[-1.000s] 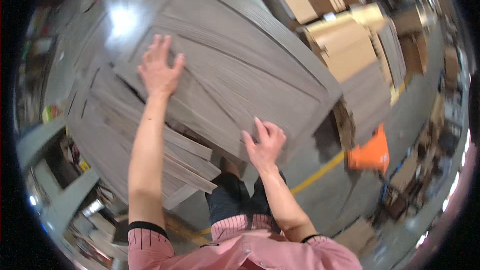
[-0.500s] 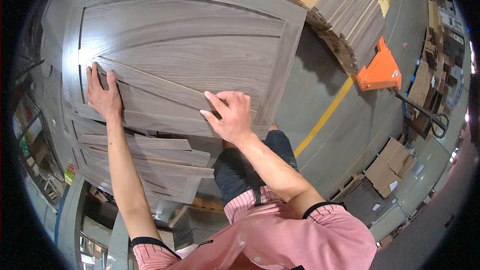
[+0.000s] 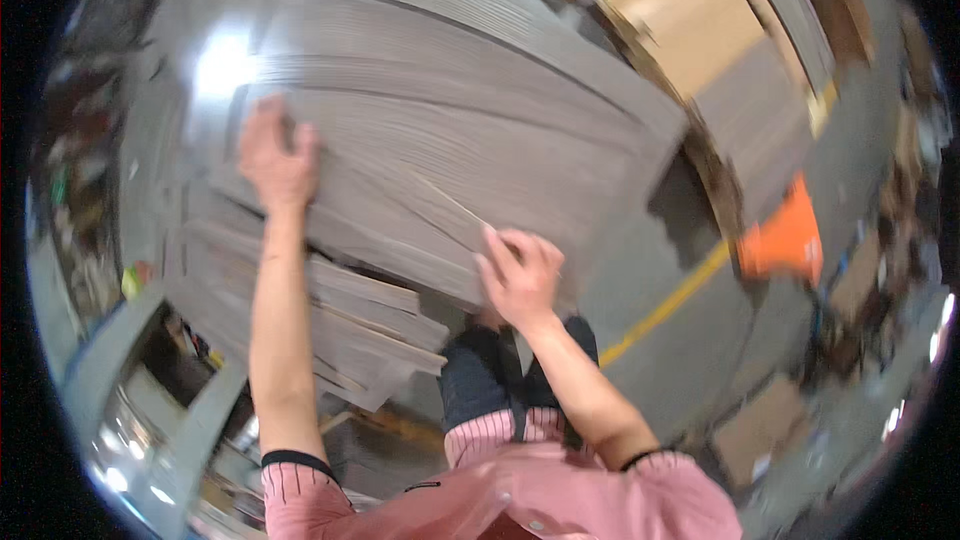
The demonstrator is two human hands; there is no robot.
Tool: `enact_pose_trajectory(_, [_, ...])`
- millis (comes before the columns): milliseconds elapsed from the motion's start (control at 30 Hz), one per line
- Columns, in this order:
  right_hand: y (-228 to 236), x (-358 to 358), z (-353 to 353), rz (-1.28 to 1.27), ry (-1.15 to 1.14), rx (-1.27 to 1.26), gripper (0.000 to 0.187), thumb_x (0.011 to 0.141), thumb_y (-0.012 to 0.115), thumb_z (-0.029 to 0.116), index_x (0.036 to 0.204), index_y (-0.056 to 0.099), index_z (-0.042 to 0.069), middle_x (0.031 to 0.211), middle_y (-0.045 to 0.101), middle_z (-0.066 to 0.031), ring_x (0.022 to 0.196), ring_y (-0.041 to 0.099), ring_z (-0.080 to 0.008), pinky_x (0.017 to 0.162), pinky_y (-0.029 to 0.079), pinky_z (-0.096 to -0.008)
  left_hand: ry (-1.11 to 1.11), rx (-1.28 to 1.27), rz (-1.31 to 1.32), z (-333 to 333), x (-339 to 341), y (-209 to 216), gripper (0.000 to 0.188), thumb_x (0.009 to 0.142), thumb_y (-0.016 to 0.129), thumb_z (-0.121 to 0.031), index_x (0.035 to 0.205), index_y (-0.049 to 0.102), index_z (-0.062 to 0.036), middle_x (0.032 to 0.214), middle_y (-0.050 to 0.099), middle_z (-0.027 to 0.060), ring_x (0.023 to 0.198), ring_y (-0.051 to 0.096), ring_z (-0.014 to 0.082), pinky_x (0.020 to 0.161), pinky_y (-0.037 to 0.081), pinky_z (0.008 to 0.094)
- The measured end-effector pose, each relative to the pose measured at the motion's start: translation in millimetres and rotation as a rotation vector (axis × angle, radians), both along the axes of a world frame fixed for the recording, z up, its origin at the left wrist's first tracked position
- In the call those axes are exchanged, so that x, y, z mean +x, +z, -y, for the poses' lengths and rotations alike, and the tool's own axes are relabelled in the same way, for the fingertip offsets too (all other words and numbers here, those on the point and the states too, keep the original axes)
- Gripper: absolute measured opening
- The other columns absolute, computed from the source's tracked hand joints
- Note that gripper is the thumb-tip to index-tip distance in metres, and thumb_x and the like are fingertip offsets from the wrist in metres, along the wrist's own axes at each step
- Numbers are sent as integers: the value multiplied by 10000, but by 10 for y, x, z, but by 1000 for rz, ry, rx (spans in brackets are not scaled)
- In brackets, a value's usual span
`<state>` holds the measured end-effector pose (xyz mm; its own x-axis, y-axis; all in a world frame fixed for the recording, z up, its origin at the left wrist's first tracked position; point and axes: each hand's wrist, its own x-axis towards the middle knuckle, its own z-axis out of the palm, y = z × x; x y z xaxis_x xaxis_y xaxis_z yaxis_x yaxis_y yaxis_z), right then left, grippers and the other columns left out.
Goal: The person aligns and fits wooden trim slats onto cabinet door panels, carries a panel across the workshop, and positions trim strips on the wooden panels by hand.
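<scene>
A large grey-brown wood-grain door panel (image 3: 420, 50) with a raised frame lies in front of me, smeared by motion. A diagonal wooden strip (image 3: 400, 195) crosses its lower half, and a pale edge shows along it. My left hand (image 3: 280, 160) rests on the panel at the strip's left end, fingers apart and stretched out. Farther right, my right hand (image 3: 525, 275) has its thumb and index finger on opposite edges of the strip, near the panel's near side. The blur hides how firmly those fingertips press.
Several loose wood-grain strips (image 3: 375, 325) lie on another panel below left. At the upper right stands a stack of boards and cardboard (image 3: 690, 15), with an orange pallet-jack part (image 3: 785, 240) beside it. A yellow line (image 3: 665, 305) runs across the floor. Flattened cardboard (image 3: 765, 430) lies lower right.
The view has swung, so the panel appears tilted and shifted to the right, now blurred. Both hands stay at about the same places on the panel.
</scene>
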<state>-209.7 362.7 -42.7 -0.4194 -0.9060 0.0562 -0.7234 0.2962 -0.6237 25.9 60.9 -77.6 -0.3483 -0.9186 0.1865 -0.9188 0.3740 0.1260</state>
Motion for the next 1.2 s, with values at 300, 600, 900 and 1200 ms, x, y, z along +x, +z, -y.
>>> enact_pose_trajectory(300, [52,-34,-856,-244,281,202,453,888,675,208,1312,629,53,1455,528,-165,1386,428,-391,1150,248,-586,120,98,-54,-168,-182,198,702,904,599,-451,1530,406,-198,1633,316,89,1515,259,286,1233,167,513])
enact_pose_trajectory(600, [377,-341,-1183,-329,520,470,745,828,727,342,1415,481,-46,1550,410,-211,1491,264,-441,1175,71,-706,154,175,-130,-190,-204,275,703,891,611,-458,1519,410,-216,1623,331,30,1506,265,266,1234,167,534])
enact_pose_trajectory(900, [541,-421,-1042,-275,566,584,790,791,746,405,1447,495,43,1544,440,-144,1453,345,-418,1122,260,-706,186,339,-85,-43,-253,510,749,891,624,-468,1538,383,-179,1631,302,44,1483,295,282,1209,242,525])
enact_pose_trajectory(1200, [916,-446,-685,-260,716,784,806,795,761,403,1444,492,9,1582,390,-155,1470,334,-400,1118,267,-705,153,446,-23,46,-215,615,803,885,671,-492,1550,360,-166,1646,271,47,1476,307,305,1160,332,525])
